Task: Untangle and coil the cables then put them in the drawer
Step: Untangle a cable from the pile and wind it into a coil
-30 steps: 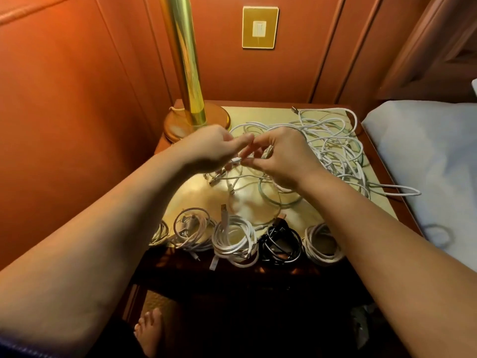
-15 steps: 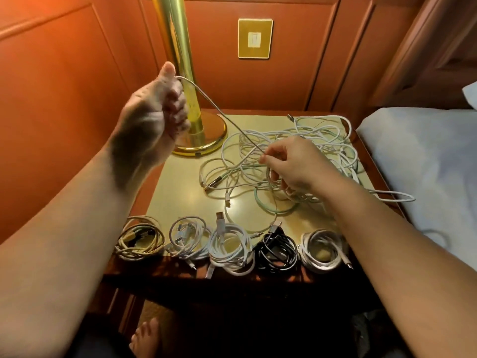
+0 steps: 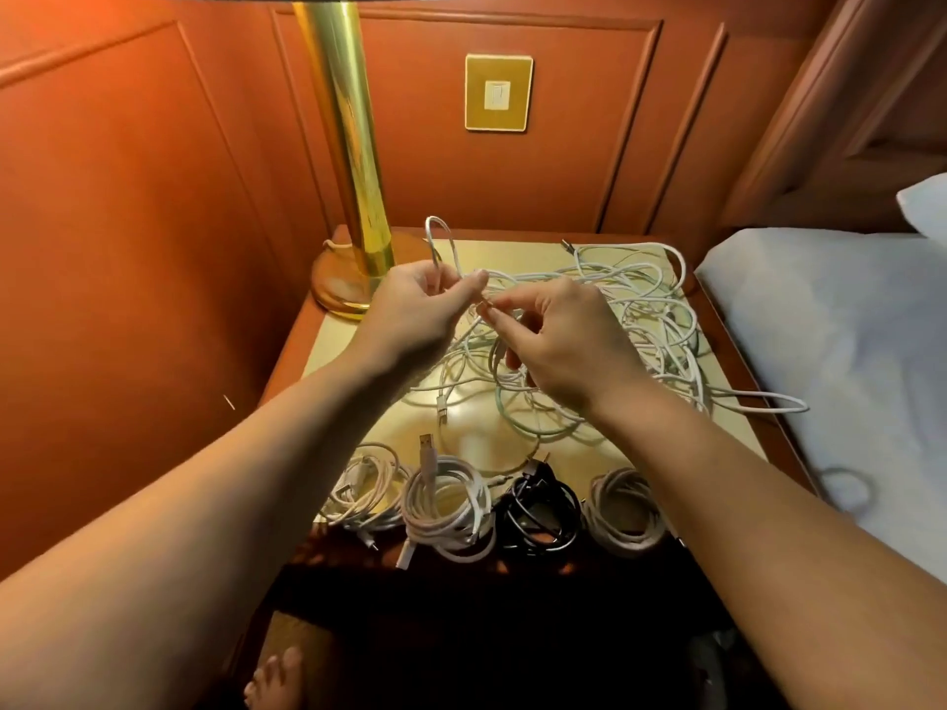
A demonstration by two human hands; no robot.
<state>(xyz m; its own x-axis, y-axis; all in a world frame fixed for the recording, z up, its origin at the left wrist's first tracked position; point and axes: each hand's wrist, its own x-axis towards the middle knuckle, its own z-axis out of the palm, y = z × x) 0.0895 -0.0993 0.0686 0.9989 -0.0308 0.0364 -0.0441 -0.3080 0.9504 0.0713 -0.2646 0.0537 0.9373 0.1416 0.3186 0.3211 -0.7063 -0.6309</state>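
Left hand (image 3: 417,312) curled round a white cable (image 3: 439,243), a loop of it standing above the fist. Right hand (image 3: 561,345) pinching what looks like the cable's plug end, fingertips close to the left thumb. Both raised over the tangle of cables (image 3: 635,310) at the nightstand's (image 3: 353,330) far right corner. Four finished coils (image 3: 446,509) along the near edge. Brass lamp base (image 3: 341,281) at the far left corner.
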